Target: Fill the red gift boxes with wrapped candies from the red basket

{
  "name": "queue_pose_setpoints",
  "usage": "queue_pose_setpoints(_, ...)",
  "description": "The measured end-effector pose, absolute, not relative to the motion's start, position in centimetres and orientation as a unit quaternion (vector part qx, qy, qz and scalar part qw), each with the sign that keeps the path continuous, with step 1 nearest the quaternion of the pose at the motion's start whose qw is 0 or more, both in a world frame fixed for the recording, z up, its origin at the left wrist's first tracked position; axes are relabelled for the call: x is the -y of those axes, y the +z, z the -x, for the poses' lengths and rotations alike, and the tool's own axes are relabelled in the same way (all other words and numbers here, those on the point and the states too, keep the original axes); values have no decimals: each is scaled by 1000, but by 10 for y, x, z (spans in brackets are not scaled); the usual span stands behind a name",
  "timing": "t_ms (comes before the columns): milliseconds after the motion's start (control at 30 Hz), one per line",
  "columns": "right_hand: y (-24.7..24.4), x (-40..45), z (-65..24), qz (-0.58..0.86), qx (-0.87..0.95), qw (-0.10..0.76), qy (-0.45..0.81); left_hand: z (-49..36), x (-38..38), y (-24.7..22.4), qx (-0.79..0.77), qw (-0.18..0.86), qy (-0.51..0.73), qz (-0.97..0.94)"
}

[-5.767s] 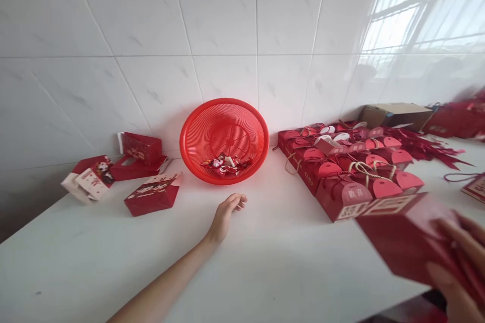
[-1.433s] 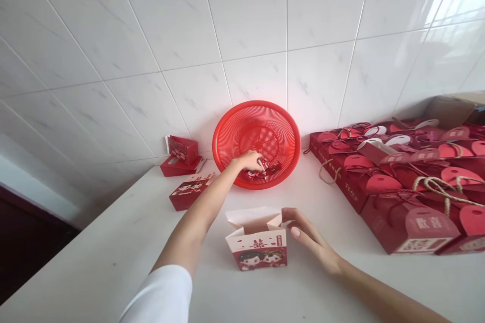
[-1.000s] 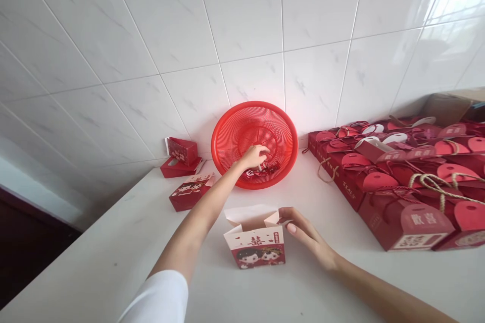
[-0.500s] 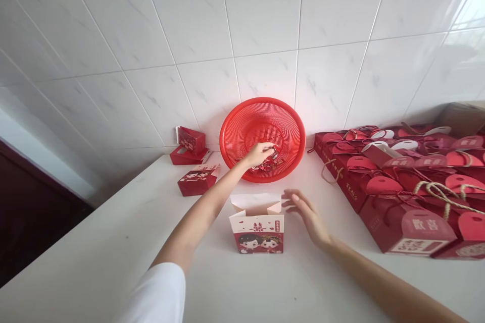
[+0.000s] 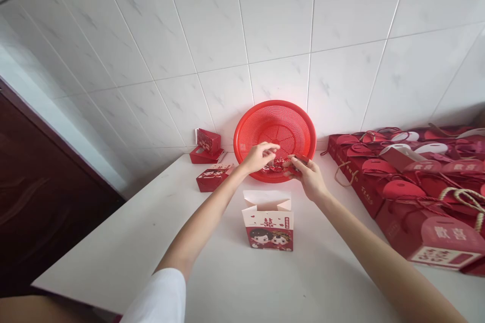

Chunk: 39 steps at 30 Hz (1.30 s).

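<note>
Left hand [image 5: 261,157] at the basket [image 5: 280,122], grip unclear, right hand [image 5: 308,176] pinching a packet [image 5: 302,158], box [image 5: 270,229] gaping nearby

The left hand [image 5: 261,157] hides part of the red colander [image 5: 275,107].

white veined tile wall [image 5: 280,10] | white table [image 5: 212,272] | dark red-brown panel [image 5: 49,186], left

Two hands [image 5: 261,157], one red basket [image 5: 275,104], one box [image 5: 269,230] front centre.
</note>
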State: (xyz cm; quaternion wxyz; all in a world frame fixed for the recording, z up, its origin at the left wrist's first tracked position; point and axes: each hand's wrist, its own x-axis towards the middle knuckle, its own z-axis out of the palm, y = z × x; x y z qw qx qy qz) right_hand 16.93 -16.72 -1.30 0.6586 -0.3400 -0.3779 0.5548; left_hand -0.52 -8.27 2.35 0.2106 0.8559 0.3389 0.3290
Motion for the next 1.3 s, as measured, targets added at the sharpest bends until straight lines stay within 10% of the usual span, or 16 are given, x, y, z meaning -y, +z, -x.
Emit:
queue_pose_setpoints(433, -7, 167, -188, 356, 311, 649, 596, -12, 72, -17, -450, -25, 132, -883)
queue_pose_setpoints(833, 1, 169, -191, 393, 257, 596, 651, 14, 90, 14, -311, 189, 455, -813)
queue_pose_setpoints(1300, 1, 172, -199, 398, 309, 658, 560, 16, 108, 12, -381, 246, 425, -783)
